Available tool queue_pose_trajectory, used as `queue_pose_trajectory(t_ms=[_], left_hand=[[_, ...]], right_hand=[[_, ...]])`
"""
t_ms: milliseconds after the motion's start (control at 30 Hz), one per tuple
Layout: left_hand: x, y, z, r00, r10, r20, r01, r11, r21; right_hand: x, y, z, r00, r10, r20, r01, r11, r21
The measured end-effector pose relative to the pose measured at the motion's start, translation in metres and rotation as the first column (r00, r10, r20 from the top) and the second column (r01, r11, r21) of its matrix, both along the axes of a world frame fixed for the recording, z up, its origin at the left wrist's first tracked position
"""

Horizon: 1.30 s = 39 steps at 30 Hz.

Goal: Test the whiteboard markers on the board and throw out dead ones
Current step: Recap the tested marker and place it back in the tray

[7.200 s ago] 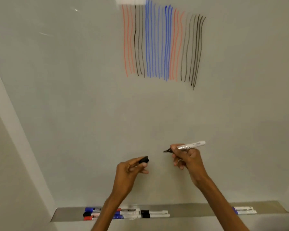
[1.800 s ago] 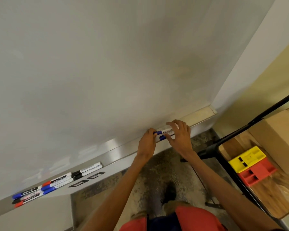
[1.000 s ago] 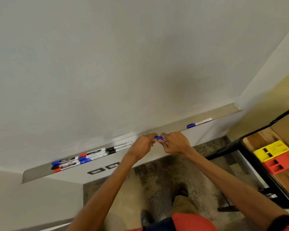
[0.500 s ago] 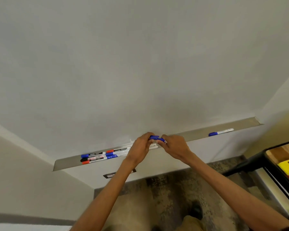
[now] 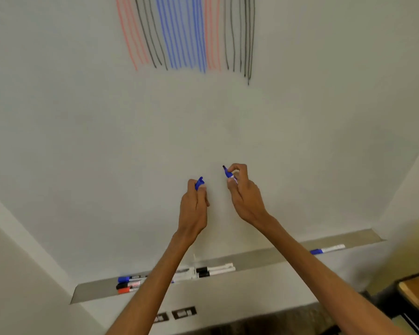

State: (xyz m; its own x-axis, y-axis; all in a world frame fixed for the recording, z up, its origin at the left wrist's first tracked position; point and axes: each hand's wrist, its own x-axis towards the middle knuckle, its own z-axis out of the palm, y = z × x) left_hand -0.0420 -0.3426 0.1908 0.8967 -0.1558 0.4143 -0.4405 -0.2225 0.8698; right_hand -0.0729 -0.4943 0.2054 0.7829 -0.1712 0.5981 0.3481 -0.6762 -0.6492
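My right hand (image 5: 246, 194) grips an uncapped blue marker (image 5: 229, 174), its tip pointing up and left close to the whiteboard (image 5: 82, 141). Its blue cap (image 5: 199, 183) is pinched in my left hand (image 5: 194, 209), a short way to the left of the marker. Red, black and blue test strokes (image 5: 184, 35) run down the board's upper part. On the metal tray (image 5: 264, 258) below lie several capped markers (image 5: 131, 284) at the left, black-capped ones (image 5: 214, 270) in the middle, partly hidden by my left forearm, and one blue-capped marker (image 5: 327, 249) at the right.
Two small wall plates (image 5: 183, 313) sit under the tray. A dark-framed wooden stand (image 5: 414, 291) with a yellow object is at the lower right corner. Plain wall flanks the board on both sides.
My hands rose from the tray to the middle of the board. The blue marker's cap came off: cap in my left hand, marker in my right. The test strokes came back into view.
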Motion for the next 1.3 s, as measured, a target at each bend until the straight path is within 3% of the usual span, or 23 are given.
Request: queue_pose_trajectory(t_ms=[100, 233, 367, 500, 667, 867, 1067, 1300], left_hand=[[0.010, 0.003, 0.041, 0.987, 0.062, 0.149, -0.066, 0.998, 0.024], [0.024, 0.014, 0.094, 0.932, 0.171, 0.321, -0.160, 0.985, -0.061], [0.033, 0.028, 0.151, 0.820, 0.289, 0.495, -0.219, 0.956, -0.196], [0.053, 0.044, 0.208, 0.690, 0.392, 0.608, -0.282, 0.920, -0.273], [0.078, 0.062, 0.276, 0.578, 0.461, 0.674, -0.373, 0.883, -0.284], [0.106, 0.077, 0.335, 0.495, 0.507, 0.706, -0.415, 0.851, -0.321], [0.132, 0.084, 0.365, 0.420, 0.467, 0.778, -0.436, 0.856, -0.278], [0.146, 0.084, 0.357, 0.273, 0.484, 0.832, -0.574, 0.775, -0.263]], right_hand=[[0.007, 0.001, 0.042, 0.975, 0.076, 0.209, -0.065, 0.996, -0.058], [0.016, -0.002, 0.097, 0.947, 0.118, 0.298, -0.143, 0.988, 0.064], [0.019, -0.006, 0.156, 0.895, 0.238, 0.376, -0.295, 0.950, 0.100], [0.028, -0.010, 0.211, 0.837, 0.225, 0.498, -0.264, 0.965, 0.006], [0.031, -0.020, 0.267, 0.747, 0.227, 0.625, -0.337, 0.939, 0.063], [0.048, -0.046, 0.313, 0.712, 0.075, 0.698, -0.439, 0.824, 0.359], [0.063, -0.063, 0.344, 0.700, 0.055, 0.712, -0.431, 0.828, 0.359], [0.080, -0.067, 0.342, 0.656, 0.001, 0.755, -0.393, 0.855, 0.339]])
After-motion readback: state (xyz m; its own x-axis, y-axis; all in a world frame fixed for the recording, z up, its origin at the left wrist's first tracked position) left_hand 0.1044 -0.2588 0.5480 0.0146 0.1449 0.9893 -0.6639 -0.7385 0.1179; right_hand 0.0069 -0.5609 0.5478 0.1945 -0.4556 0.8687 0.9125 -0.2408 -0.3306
